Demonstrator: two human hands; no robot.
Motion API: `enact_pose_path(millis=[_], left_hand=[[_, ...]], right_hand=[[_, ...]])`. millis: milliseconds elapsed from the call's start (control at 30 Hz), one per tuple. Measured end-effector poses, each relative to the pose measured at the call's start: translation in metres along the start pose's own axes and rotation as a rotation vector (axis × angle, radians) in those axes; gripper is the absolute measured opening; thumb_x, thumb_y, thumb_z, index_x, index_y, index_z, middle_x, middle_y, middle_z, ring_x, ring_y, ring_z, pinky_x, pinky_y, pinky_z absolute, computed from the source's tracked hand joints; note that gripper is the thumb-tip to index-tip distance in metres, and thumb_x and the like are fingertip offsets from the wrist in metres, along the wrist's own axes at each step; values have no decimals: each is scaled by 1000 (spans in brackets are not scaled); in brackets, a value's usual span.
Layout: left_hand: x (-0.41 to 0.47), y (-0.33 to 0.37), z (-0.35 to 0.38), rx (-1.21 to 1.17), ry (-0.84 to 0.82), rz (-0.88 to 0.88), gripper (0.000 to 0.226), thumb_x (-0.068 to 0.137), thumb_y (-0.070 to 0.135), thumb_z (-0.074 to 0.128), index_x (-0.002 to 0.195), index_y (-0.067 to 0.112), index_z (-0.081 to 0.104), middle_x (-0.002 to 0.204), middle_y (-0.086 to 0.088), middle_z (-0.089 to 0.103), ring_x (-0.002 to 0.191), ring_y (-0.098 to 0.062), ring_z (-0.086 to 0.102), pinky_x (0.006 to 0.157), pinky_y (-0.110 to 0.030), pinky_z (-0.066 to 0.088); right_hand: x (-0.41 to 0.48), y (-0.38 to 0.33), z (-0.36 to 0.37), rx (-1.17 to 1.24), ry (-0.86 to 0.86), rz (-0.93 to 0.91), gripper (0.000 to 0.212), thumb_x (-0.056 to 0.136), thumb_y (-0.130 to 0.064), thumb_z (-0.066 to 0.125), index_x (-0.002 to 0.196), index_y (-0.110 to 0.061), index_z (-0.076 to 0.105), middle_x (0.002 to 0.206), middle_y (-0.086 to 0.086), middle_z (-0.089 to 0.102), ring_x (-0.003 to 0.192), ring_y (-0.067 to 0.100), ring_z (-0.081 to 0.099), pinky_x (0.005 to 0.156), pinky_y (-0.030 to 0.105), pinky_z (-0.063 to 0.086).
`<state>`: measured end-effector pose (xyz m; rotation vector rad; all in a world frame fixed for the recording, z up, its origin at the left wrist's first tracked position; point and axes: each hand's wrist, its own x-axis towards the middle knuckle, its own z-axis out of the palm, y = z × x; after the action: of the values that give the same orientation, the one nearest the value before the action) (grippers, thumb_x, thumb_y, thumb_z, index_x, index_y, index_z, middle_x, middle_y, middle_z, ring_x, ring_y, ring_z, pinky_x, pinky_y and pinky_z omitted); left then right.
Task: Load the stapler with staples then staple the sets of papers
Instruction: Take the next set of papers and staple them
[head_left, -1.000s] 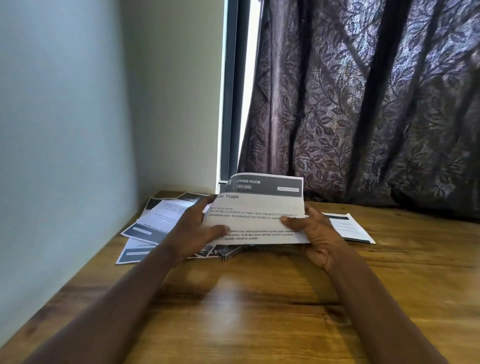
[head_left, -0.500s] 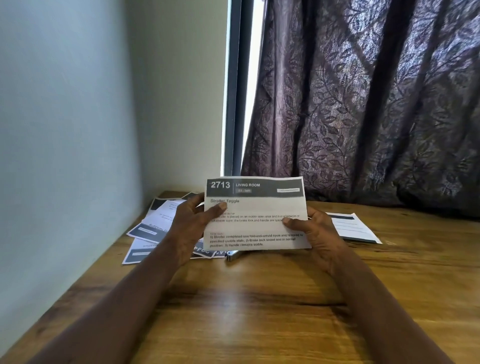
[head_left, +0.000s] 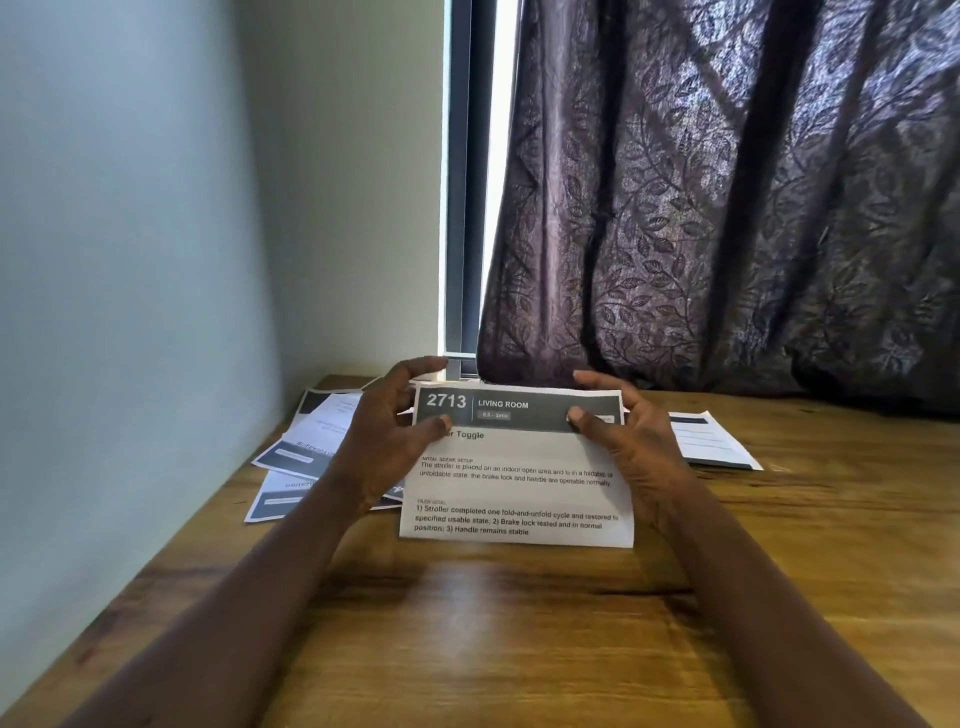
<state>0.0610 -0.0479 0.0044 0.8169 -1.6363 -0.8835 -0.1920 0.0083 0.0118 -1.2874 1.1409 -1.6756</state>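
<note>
A set of printed papers (head_left: 517, 493) with a dark header reading "2713 LIVING ROOM" stands on its lower edge on the wooden table (head_left: 493, 639). My left hand (head_left: 384, 441) grips its left side near the top, thumb on the front. On the right side my right hand (head_left: 631, 441) holds it the same way, thumb on the header. Several more printed sheets (head_left: 306, 457) lie scattered at the left behind my left hand. One more sheet (head_left: 711, 441) lies flat at the right. No stapler shows in this view.
A pale wall (head_left: 130, 260) runs along the table's left edge. A dark patterned curtain (head_left: 727, 208) hangs behind the table's far edge, with a window frame (head_left: 462, 182) at its left.
The paper set has come upright and toward me, its lower edge now on the table. Both hands slid up to its top corners. The stapler glimpsed under the papers is now hidden.
</note>
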Motion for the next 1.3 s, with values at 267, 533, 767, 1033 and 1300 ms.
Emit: enact_pose_path(millis=[267, 533, 767, 1033, 1300], left_hand=[[2, -6, -3, 180, 85, 66, 17, 92, 22, 74, 108, 24, 73, 103, 1, 78, 82, -19, 78, 66, -38, 65], [-8, -9, 19, 488, -64, 234, 12, 88, 29, 80, 99, 30, 80, 94, 20, 77, 81, 2, 69, 69, -20, 52], [-22, -1, 52, 954, -335, 349, 22, 95, 38, 66, 116, 37, 73, 115, 11, 70, 100, -11, 62, 85, -33, 52], [-39, 34, 74, 1143, -265, 280, 35, 97, 44, 61, 130, 34, 64, 135, 9, 64, 120, -14, 57, 104, -37, 42], [-65, 51, 169, 856, -701, 116, 68, 107, 53, 29, 164, 24, 5, 172, 2, 3, 158, -14, -2, 128, -37, 3]], right_hand=[[-1, -2, 3, -111, -9, -10, 20, 83, -3, 78, 94, -18, 73, 92, 10, 77, 76, 17, 72, 66, 30, 62], [-14, 6, -30, -727, 121, -169, 14, 89, -16, 74, 96, -29, 73, 95, -14, 71, 83, 2, 66, 73, 25, 53], [-45, 21, -59, -1273, -9, -101, 22, 100, -32, 55, 119, -37, 66, 114, -8, 61, 98, 13, 59, 77, 32, 48], [-55, 11, -49, -1414, 22, -56, 28, 104, -31, 46, 130, -34, 57, 125, -1, 54, 101, 17, 58, 73, 29, 41], [-57, 12, -53, -1423, 57, -31, 34, 97, -29, 62, 130, -29, 54, 132, 3, 52, 111, 20, 62, 88, 33, 52]])
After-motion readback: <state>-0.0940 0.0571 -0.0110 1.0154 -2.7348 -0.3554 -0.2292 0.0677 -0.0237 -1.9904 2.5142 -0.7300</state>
